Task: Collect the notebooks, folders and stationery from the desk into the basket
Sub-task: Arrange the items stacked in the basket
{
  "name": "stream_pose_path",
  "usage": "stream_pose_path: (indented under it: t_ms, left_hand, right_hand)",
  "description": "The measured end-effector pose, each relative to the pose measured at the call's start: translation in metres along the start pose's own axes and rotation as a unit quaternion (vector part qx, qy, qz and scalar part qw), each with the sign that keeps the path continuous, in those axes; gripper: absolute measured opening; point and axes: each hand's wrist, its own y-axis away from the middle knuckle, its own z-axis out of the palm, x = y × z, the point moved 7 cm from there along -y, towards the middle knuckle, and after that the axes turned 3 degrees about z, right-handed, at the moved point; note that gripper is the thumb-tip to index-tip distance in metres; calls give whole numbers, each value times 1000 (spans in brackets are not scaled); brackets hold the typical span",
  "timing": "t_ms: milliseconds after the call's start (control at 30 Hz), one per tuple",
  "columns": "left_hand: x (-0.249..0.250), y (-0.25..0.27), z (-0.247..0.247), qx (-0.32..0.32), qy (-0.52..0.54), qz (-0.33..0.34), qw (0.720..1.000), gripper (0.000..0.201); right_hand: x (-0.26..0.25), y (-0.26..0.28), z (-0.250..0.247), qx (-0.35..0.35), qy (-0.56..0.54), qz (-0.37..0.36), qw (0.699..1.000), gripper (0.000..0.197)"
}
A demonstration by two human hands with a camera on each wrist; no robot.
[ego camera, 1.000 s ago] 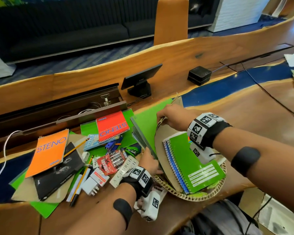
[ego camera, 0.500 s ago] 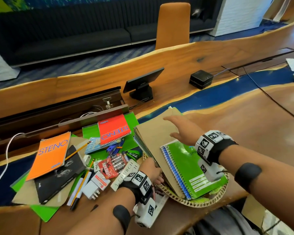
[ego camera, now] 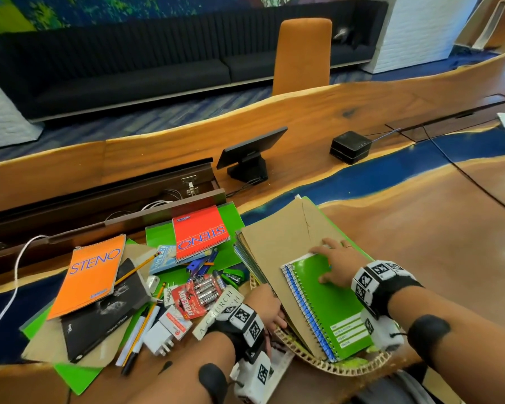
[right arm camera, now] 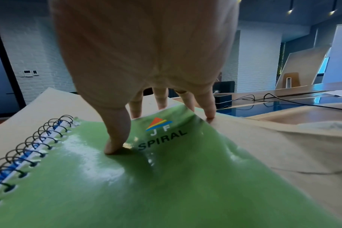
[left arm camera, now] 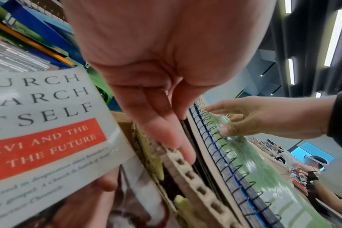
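The right hand (ego camera: 337, 265) lies with straight fingers (right arm camera: 117, 135) pressing the far end of the green notebook (ego camera: 330, 304), which sits atop brown folders (ego camera: 277, 237) in the basket (ego camera: 347, 367) at the near right of the desk (ego camera: 420, 228). The left hand (ego camera: 264, 306) touches the folders' left edge, fingers (left arm camera: 162, 131) extended, gripping nothing. To the left lie an orange pad (ego camera: 89, 275), a red pad (ego camera: 200, 231), pencils (ego camera: 136, 271), batteries (ego camera: 197, 295) and a book (ego camera: 220, 313).

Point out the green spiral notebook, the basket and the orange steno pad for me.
green spiral notebook (ego camera: 330, 301), head view, cover centre.
basket (ego camera: 344, 370), head view, near woven rim.
orange steno pad (ego camera: 89, 277), head view, cover centre.
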Motion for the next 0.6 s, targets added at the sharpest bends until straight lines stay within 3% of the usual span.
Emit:
stream_pose_path:
  t_ms: [100, 267, 400, 600]
  left_hand:
    - [1, -5, -5, 27, -51, 15, 998, 30]
    - [0, -6, -8, 34, -46, 23, 998, 25]
    - [-1, -2, -6, 27, 8, 6, 1000, 16]
    - [1, 2, -9, 6, 79, 0, 997, 23]
  right_hand:
    - [-1, -1, -1, -1, 3, 3, 1000, 77]
    - [6, 3, -8, 20, 1, 25, 999, 89]
    - [19, 8, -7, 30, -25, 84, 996, 106]
    - [19, 9, -10, 24, -48, 92, 994, 114]
